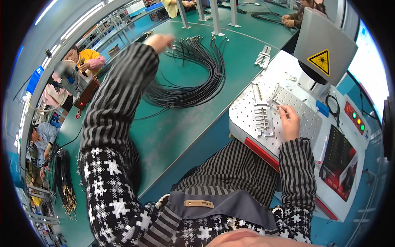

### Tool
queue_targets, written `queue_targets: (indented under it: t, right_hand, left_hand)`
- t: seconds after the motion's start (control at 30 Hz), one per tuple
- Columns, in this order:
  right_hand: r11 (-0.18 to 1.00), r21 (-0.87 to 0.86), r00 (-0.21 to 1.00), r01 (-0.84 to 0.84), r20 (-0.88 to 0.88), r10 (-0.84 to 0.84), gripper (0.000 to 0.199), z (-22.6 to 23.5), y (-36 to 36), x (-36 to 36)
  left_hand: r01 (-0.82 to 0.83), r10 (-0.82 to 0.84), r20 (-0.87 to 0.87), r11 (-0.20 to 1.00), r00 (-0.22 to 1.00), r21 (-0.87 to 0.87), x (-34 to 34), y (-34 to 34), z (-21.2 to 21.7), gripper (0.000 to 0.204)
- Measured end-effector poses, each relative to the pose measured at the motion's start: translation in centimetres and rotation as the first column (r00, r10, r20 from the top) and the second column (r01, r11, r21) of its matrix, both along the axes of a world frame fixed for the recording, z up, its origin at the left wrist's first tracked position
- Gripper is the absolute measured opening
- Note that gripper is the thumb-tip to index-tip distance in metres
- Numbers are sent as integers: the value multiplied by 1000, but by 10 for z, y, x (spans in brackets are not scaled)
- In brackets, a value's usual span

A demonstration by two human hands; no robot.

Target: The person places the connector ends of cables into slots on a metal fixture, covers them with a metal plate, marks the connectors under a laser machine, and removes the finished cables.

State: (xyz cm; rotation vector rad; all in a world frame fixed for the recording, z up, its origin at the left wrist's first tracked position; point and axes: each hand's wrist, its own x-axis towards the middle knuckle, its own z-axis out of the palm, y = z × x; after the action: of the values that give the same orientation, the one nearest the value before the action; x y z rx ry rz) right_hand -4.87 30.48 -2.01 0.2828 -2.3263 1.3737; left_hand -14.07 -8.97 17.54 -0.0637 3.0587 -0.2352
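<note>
My left hand (161,43), smeared by motion, is stretched far out over the green table (177,136). It is beside the connector ends of a large bundle of black cables (205,84), which curves across the table. Whether it touches a cable is not visible. On the right, my right hand (290,122) rests by a slotted metal fixture (262,119) on the perforated metal plate (306,119). Its fingers are bent and drawn together at the tips; anything between them is too small to make out. Narrow metal pieces (257,92) lie just beyond the fixture.
A grey machine head (325,45) with a yellow warning triangle overhangs the plate. Lit buttons (357,119) sit on the machine's right. Another slotted fixture (263,57) lies on the table's right side. Metal posts (215,18) rise at the far side. Co-workers sit left and beyond.
</note>
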Motion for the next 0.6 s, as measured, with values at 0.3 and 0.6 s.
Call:
queue_targets:
  t: [0.3, 0.6]
  right_hand:
    - [531, -833, 755, -154, 247, 607, 48, 13, -74, 30]
    - [192, -972, 660, -138, 54, 750, 33, 28, -88, 4]
  left_hand:
    - [761, -481, -590, 379, 648, 527, 130, 94, -100, 7]
    - [802, -824, 128, 567, 553, 185, 248, 66, -290, 31]
